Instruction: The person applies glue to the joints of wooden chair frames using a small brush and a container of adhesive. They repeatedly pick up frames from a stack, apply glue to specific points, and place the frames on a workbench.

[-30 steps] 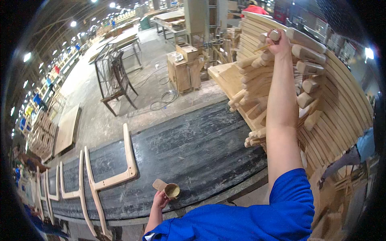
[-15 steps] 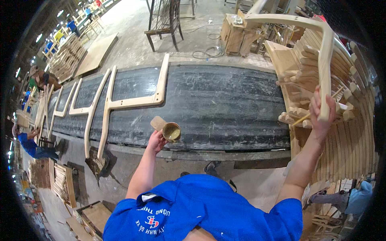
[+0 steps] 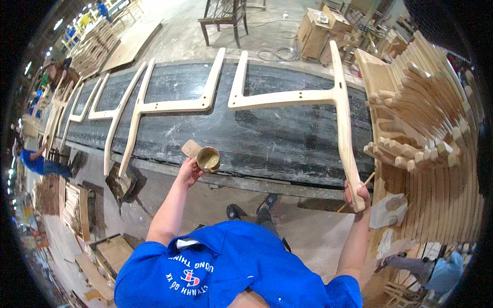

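My left hand (image 3: 189,173) is closed round a small round cup (image 3: 208,161) with yellowish stuff inside. A flat tan piece (image 3: 191,149) sticks out beside the cup; whether it is joined to it I cannot tell. My right hand (image 3: 358,196) grips the near end of a pale wooden chair side frame (image 3: 287,98), just past the table's near edge. The frame's rail and short leg reach left over the dark table (image 3: 267,138); whether it rests fully there I cannot tell. A thin yellowish stick (image 3: 370,178) also passes through my right hand.
More chair side frames (image 3: 174,107) lie on the table to the left. Stacked wooden parts (image 3: 426,190) stand close on the right. A dark chair (image 3: 223,20) and a wooden cabinet (image 3: 314,33) are beyond. Co-workers (image 3: 32,161) work at the left and lower right.
My right hand has brought the wooden side frame from above the right-hand stack left and down over the table, toward me. My left hand still holds the cup.
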Demonstrator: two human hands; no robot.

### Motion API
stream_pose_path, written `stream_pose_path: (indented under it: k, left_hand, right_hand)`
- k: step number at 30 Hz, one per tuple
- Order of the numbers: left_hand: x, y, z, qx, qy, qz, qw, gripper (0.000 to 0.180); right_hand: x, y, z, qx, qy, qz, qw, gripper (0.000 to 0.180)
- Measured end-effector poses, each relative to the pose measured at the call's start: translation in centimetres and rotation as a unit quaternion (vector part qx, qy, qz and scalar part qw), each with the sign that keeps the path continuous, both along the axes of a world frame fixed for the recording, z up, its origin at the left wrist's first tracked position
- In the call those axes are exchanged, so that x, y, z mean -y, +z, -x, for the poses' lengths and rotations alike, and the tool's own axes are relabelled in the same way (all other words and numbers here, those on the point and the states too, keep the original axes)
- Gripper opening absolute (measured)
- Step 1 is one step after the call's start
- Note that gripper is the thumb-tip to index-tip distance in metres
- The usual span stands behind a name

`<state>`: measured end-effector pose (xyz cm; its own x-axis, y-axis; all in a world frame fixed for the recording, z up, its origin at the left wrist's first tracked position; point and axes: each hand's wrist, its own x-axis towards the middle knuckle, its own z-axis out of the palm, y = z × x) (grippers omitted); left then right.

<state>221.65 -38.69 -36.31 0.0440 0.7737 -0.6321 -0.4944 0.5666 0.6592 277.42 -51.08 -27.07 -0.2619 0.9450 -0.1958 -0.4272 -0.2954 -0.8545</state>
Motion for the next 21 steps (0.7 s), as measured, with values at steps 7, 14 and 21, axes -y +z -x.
stream_pose_path:
  k: [7,14,21]
  left_hand:
    - [-3.2,-0.3,-5.8,0.099,-0.018,-0.044,0.994,0.031]
    - [-7.1,4.0,-12.7,0.086,0.023,-0.101,0.991,0.031]
    - [-7.7,8.1,-14.1,-0.156,0.084,-0.222,0.959,0.03]
  right_hand:
    - [-6.7,1.0,-8.3,0.741,-0.007,-0.066,0.668,0.04]
    - [-18.9,8.0,1.0,0.323,-0.049,-0.132,0.936,0.02]
    - [-23.7,5.2,18.2,0.206,0.021,-0.294,0.933,0.01]
